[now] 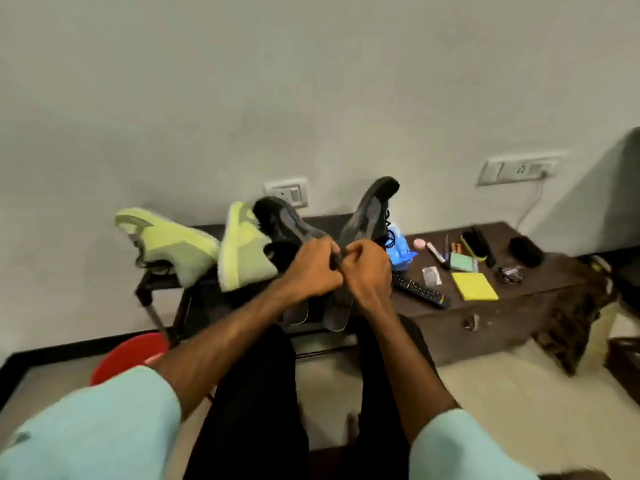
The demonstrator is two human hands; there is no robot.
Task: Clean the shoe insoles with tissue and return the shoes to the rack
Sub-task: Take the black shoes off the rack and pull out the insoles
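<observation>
Four shoes point(166, 244) sit on the rack point(147, 289) mid-frame; left hand point(311, 268) and right hand point(367, 271) pinch a dark piece point(335, 260), so cleaning seems unfinished.

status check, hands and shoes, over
Left hand and right hand together, fingers curled on a small dark piece, kind unclear. Two black sneakers tilted on the dark metal rack. No tissue in view.

Centre left: dark rack point(143, 296) is carrying two lime-green shoes point(173, 244) and two black shoes point(284, 220), all tilting. Right of centre: low dark bench point(485, 317) is holding a remote point(420, 291), yellow pad point(474, 286), marker point(435, 252), brush point(474, 245). Lower left: red bucket point(128, 355) is sitting on the tiled floor point(502, 393).
</observation>
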